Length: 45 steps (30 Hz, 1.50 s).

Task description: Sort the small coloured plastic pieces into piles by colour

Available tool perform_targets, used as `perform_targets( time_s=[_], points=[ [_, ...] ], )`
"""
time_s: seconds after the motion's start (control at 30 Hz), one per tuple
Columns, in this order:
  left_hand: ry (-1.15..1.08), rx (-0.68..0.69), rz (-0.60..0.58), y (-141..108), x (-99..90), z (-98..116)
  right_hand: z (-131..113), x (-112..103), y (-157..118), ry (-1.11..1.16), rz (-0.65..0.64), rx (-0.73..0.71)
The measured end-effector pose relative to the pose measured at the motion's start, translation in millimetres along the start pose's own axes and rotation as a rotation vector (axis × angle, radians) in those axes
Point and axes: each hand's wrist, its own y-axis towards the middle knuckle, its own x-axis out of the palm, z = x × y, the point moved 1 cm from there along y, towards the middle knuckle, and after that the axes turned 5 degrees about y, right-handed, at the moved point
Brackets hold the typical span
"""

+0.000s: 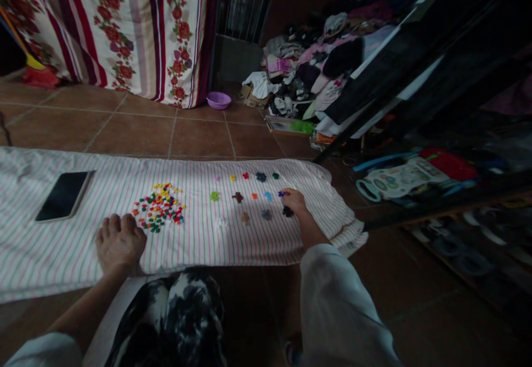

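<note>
1. Across the striped cloth [62,256] on the tiled floor, small coloured pieces are being sorted: a mixed heap of pieces [159,207] lies at about 11 o'clock from the person's knees, and small separated clusters [249,195], each roughly one colour, spread toward 1 o'clock.
2. At 1 o'clock, the right hand [294,200] rests at the far right of the clusters, fingertips down beside a purple piece [282,193] and just above a dark cluster [287,211]. Its fingers look drawn together over the cloth, but whether they pinch a piece cannot be told; the spot is too small and dim.
3. By the near edge of the heap, at about 10 o'clock, the left hand [120,242] lies knuckles-up, fingers curled under, touching the cloth. It appears to hold nothing, though its palm is hidden.
4. The right arm is stretched forward and slightly outward, sleeve pushed back to the forearm and wrist low; the left forearm runs straight ahead with the hand bearing on the cloth like a prop.
5. To do this sorting well, judging by the layout, each piece should be set squarely on the cluster of its own colour, with gaps kept between neighbours so dark shades do not mingle in the poor light.
6. A dark phone [64,195] lies at 10 o'clock, well apart from the heap; a purple bowl [218,100] stands on the tiles at 12 o'clock.
</note>
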Motion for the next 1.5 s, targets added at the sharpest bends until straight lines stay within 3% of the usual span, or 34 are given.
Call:
perform_targets(
  time_s=[0.2,0.47,0.67,1.27,1.5],
  points=[
    [-0.022,0.000,-0.005,-0.1,3.4,-1.3,-6.0,2.0,-3.9,-0.109,-0.071,-0.036],
    [0.021,-0.015,-0.012,-0.5,0.3,0.6,-7.6,6.3,-5.4,-0.247,0.001,-0.180],
    [0.000,-0.023,-0.021,-0.9,-0.4,1.1,-7.4,4.2,-2.9,-0.241,0.036,-0.170],
    [0.000,-0.017,-0.030,-1.4,-4.7,2.5,-7.9,1.8,2.8,-0.217,-0.042,-0.174],
    [-0.028,-0.044,-0.014,-1.2,4.4,1.3,-5.5,3.2,4.0,-0.144,0.008,-0.208]
  ],
)
